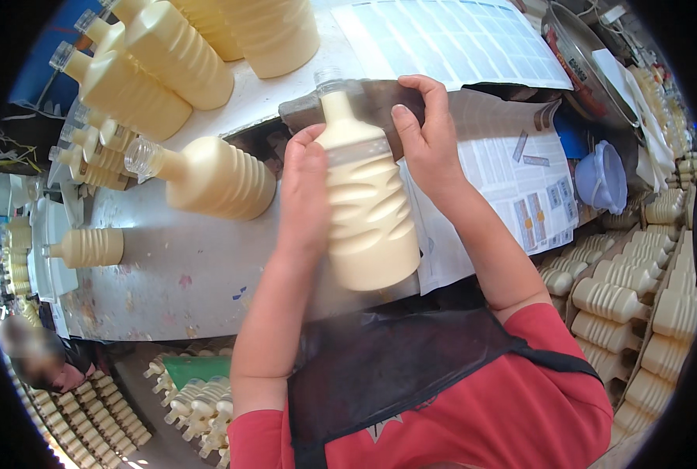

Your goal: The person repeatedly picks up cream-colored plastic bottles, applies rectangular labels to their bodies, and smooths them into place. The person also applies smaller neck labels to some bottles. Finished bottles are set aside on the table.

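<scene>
A cream plastic bottle [370, 207] with a clear threaded neck and wavy ridges lies in front of me, its neck pointing away. A greyish speckled band crosses its upper body. My left hand [305, 184] grips the bottle's left side near the shoulder, fingers curled against it. On the other side, my right hand [429, 137] is off the bottle, its thumb and index finger spread apart. Behind the bottle's shoulder sits a dark block [384, 102], beside my right fingertips. Another cream bottle [219, 178] lies tilted to the left of my left hand.
Several large cream bottles [173, 59] stand at the far left of the table [169, 289]. A sheet of pale labels [450, 47] lies at the back, printed paper [481, 141] nearer. A lilac bucket [601, 178] and stacked bottles [610, 301] are at right. Another person [48, 359] is at lower left.
</scene>
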### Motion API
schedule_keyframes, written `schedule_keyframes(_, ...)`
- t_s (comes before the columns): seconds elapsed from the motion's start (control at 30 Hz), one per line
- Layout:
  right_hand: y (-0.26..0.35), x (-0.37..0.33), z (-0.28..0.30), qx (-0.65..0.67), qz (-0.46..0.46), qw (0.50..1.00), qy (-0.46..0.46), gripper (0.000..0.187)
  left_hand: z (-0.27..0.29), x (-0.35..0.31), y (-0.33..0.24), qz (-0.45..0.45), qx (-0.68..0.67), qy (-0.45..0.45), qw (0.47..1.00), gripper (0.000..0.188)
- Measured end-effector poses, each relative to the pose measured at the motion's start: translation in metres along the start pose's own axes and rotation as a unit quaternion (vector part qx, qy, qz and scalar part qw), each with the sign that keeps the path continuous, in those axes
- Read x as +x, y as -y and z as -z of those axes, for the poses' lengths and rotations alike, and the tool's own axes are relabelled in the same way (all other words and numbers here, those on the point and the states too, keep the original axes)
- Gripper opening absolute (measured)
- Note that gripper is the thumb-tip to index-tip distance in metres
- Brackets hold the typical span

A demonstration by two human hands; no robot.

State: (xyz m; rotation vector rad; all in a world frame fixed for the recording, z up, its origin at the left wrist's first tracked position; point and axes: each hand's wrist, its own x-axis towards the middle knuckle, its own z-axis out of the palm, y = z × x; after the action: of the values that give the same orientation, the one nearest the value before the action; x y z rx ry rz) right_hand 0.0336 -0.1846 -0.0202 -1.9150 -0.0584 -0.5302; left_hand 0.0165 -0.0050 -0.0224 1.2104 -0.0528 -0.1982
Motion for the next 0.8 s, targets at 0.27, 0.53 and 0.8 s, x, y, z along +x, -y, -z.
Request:
schedule_keyframes(0.27,0.012,-0.001,0.006,0.098,-0.023,0.995,-0.013,0.037,0.010,0.002,0.005,0.042,-0.037,0.008,0.998,0.053)
schedule_keyframes(0.53,0.016,-0.001,0.009,0.060,-0.052,0.996,-0.028,0.040,0.008,-0.001,0.000,0.045,-0.075,0.025,0.996,0.053)
schedule_keyframes(0.8,0.051,-0.027,0.030,0.131,-0.010,0.988,-0.076,0.040,0.007,-0.022,-0.014,0.018,-0.161,0.066,0.985,0.066)
